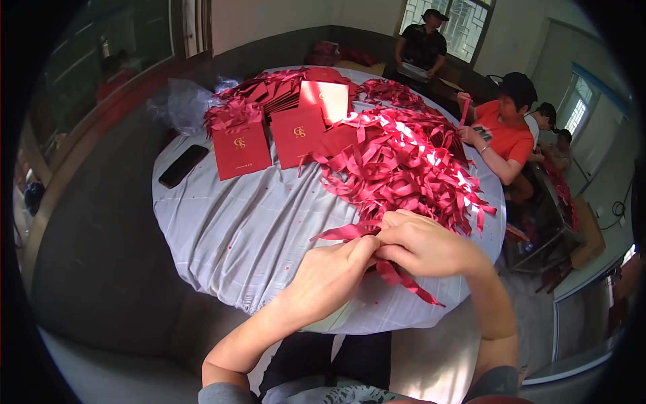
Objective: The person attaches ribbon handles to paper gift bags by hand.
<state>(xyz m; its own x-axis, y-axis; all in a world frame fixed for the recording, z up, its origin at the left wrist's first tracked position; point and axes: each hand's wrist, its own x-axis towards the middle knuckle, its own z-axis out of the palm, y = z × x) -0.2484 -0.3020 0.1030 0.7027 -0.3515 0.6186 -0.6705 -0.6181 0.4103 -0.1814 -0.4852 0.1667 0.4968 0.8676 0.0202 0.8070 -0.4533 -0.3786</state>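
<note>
Over the near side of the round bench [222,232] covered in pleated white cloth, the left hand [333,266] and the right hand [427,244] met, thumbs and fingers drawn in close. Each grip appeared to be pinching a dark red, glossy, satin-like fabric ribbon [342,233]; the fingers hid its middle, and whether it was knotted there could not be told. One loose length reached left past the left hand, and another hung toward the lower right beneath the right hand. The ribbon was probably very light, soft and limp, hard to tear but apt to slide on its smooth face, so a firm fingertip pinch close to the working point seemed the best hold, with the tails left free. No lettering showed on it. Just beyond the hands lay a large, tangled heap of red ribbons [404,168], bright where sunlight struck. Farther left stood two flat, rectangular, dark red paper pieces [232,158], perhaps bags, each bearing a gold emblem of curled letters; the left one also had a line of tiny print, too small to read. A black, slab-shaped phone [183,166] lay beside them, no label visible.
</note>
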